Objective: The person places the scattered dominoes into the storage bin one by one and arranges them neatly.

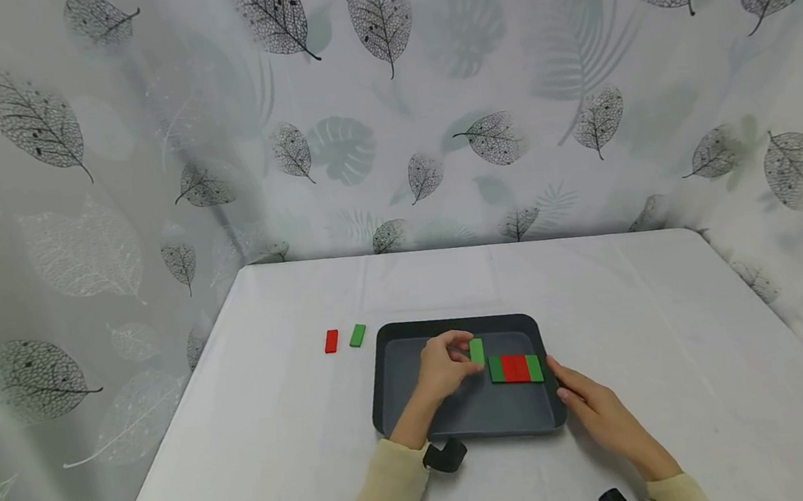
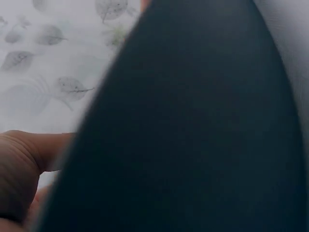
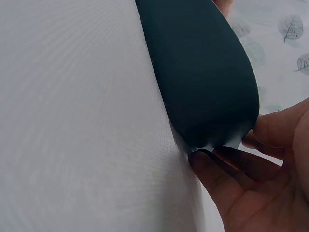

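Note:
A dark grey baking tray [image 1: 420, 414] lies on the white table. Inside it, toward the right, a flat row [image 1: 515, 369] of green and red rectangular tiles lies side by side, green at both ends. My left hand [image 1: 443, 368] is over the tray and pinches a green tile [image 1: 477, 352] upright, just left of the row. On the tray's right side, my right hand [image 1: 598, 410] grips the rim, thumb and fingers about the edge as the right wrist view shows. In the left wrist view the dark tray wall hides the held tile.
A red tile [image 1: 332, 341] and another green tile [image 1: 357, 336] lie on the table beyond the tray's upper left corner. The white tablecloth [image 1: 259, 432] surrounds the tray. Leaf-patterned curtains [image 1: 362, 164] hang behind and on both sides.

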Demonstrator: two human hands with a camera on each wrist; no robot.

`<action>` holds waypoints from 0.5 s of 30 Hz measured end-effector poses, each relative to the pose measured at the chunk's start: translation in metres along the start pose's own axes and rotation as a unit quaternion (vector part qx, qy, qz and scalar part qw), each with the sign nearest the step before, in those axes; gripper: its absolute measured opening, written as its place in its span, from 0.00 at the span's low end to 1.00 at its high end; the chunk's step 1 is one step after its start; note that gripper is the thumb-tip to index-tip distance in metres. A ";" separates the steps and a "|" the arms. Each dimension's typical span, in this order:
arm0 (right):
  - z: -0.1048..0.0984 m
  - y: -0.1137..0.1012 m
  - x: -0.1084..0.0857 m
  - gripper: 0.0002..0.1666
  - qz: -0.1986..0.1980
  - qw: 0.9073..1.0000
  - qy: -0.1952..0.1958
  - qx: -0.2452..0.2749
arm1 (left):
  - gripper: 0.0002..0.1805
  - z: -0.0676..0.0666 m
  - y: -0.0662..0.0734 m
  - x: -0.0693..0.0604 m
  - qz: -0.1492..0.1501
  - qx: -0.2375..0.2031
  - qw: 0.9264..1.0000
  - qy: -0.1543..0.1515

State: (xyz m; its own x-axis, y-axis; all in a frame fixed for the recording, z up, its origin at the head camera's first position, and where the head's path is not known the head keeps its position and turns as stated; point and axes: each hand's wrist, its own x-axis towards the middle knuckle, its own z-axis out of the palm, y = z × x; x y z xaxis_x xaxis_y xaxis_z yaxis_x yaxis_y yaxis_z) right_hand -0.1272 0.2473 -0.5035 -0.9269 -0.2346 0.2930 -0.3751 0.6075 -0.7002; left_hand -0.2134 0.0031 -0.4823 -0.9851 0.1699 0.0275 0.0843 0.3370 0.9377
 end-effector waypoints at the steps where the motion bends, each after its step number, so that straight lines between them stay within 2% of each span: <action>1: 0.000 0.000 0.000 0.28 0.000 1.000 0.000 0.001 | 0.24 0.003 -0.001 0.001 -0.003 0.012 1.000 0.004; 6: -0.001 -0.001 0.000 0.28 0.004 1.000 -0.002 0.000 | 0.24 0.014 -0.007 0.002 -0.012 0.071 0.997 0.015; 15: 0.000 0.001 0.000 0.28 0.006 1.000 -0.003 -0.003 | 0.23 0.017 -0.009 0.001 -0.016 0.103 0.995 0.006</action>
State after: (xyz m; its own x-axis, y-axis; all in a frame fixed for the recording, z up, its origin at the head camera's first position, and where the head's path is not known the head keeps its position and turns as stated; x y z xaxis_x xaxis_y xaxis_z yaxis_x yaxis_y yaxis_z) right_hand -0.1274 0.2478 -0.5040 -0.9313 -0.2321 0.2808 -0.3642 0.6152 -0.6992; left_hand -0.2125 0.0163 -0.4963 -0.9895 0.1443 0.0041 0.0800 0.5245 0.8476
